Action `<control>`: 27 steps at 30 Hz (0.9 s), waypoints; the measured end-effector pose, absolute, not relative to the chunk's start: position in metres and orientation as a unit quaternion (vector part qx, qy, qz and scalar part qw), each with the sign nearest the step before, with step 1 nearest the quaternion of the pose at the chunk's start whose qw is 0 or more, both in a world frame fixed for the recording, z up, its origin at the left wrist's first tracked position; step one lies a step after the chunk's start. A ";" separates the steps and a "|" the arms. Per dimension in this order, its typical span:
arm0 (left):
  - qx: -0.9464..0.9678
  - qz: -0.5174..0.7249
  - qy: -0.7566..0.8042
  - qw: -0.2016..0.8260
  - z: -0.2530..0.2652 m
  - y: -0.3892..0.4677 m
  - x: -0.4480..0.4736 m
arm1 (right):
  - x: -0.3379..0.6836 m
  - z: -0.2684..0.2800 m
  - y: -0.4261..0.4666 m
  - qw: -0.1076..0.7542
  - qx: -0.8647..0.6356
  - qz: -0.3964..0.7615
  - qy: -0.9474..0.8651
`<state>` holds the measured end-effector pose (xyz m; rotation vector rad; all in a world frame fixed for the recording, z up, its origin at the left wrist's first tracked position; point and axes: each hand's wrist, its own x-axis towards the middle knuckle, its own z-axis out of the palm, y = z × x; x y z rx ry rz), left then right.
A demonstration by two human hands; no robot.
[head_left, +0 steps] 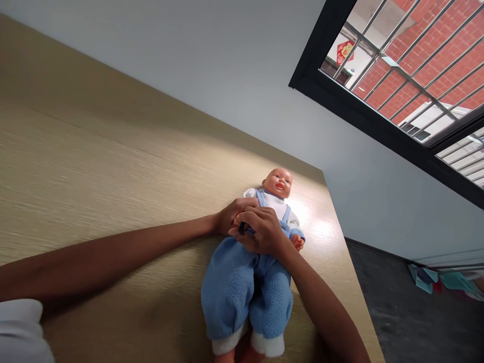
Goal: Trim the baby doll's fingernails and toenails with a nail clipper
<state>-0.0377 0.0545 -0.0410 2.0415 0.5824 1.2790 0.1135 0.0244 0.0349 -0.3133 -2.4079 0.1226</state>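
A baby doll (245,282) in light-blue fleece overalls and a white top lies on its back on the wooden table, head pointing away from me. My left hand (231,214) is closed around the doll's arm on the left side, near its small hand. Over the doll's belly, my right hand (264,229) is closed with a small black object (242,228) between its fingers, close to the doll's held hand. Most of that object is covered by my fingers, so its kind does not show. The doll's other hand (298,242) lies free beside my right wrist.
The wooden table (94,176) runs along a grey wall (212,60), its right edge just beyond the doll. A dark-framed barred window (408,65) is at the upper right. Below, coloured cloths (446,282) hang over the dark floor (393,312).
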 end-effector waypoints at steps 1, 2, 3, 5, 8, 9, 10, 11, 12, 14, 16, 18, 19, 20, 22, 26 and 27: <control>0.775 0.488 0.226 0.333 -0.040 0.054 -0.038 | 0.113 0.035 0.024 0.352 -0.121 0.047 -0.927; 0.772 0.488 0.227 0.339 -0.040 0.054 -0.038 | 0.113 0.034 0.025 0.355 -0.123 0.046 -0.926; 0.768 0.491 0.226 0.343 -0.040 0.054 -0.038 | 0.113 0.034 0.025 0.354 -0.126 0.046 -0.926; 0.766 0.496 0.218 0.347 -0.039 0.054 -0.038 | 0.114 0.034 0.025 0.349 -0.129 0.051 -0.927; 0.766 0.499 0.213 0.345 -0.039 0.054 -0.038 | 0.114 0.035 0.025 0.345 -0.125 0.056 -0.929; 0.767 0.498 0.216 0.343 -0.038 0.054 -0.038 | 0.114 0.035 0.025 0.350 -0.122 0.054 -0.927; 0.768 0.497 0.219 0.340 -0.038 0.054 -0.038 | 0.113 0.035 0.025 0.356 -0.119 0.052 -0.925; 0.768 0.497 0.222 0.338 -0.039 0.054 -0.038 | 0.113 0.035 0.025 0.363 -0.116 0.051 -0.923; 0.768 0.496 0.221 0.339 -0.039 0.054 -0.038 | 0.113 0.035 0.025 0.370 -0.113 0.051 -0.921; 0.768 0.496 0.214 0.343 -0.040 0.055 -0.038 | 0.112 0.035 0.026 0.378 -0.111 0.050 -0.918; 0.768 0.494 0.212 0.349 -0.040 0.054 -0.038 | 0.112 0.035 0.026 0.376 -0.112 0.050 -0.918; 0.768 0.491 0.218 0.350 -0.037 0.053 -0.039 | 0.112 0.036 0.025 0.360 -0.119 0.050 -0.924; 0.768 0.489 0.223 0.348 -0.036 0.052 -0.039 | 0.113 0.036 0.025 0.351 -0.123 0.051 -0.927; 0.769 0.489 0.224 0.345 -0.034 0.051 -0.038 | 0.113 0.036 0.025 0.344 -0.126 0.053 -0.929; 0.770 0.492 0.219 0.344 -0.032 0.050 -0.038 | 0.114 0.035 0.025 0.341 -0.129 0.059 -0.929; 0.761 0.488 0.224 0.364 -0.031 0.049 -0.038 | 0.114 0.034 0.027 0.342 -0.142 0.066 -0.927; 0.760 0.487 0.228 0.366 -0.032 0.049 -0.038 | 0.114 0.034 0.027 0.338 -0.144 0.065 -0.928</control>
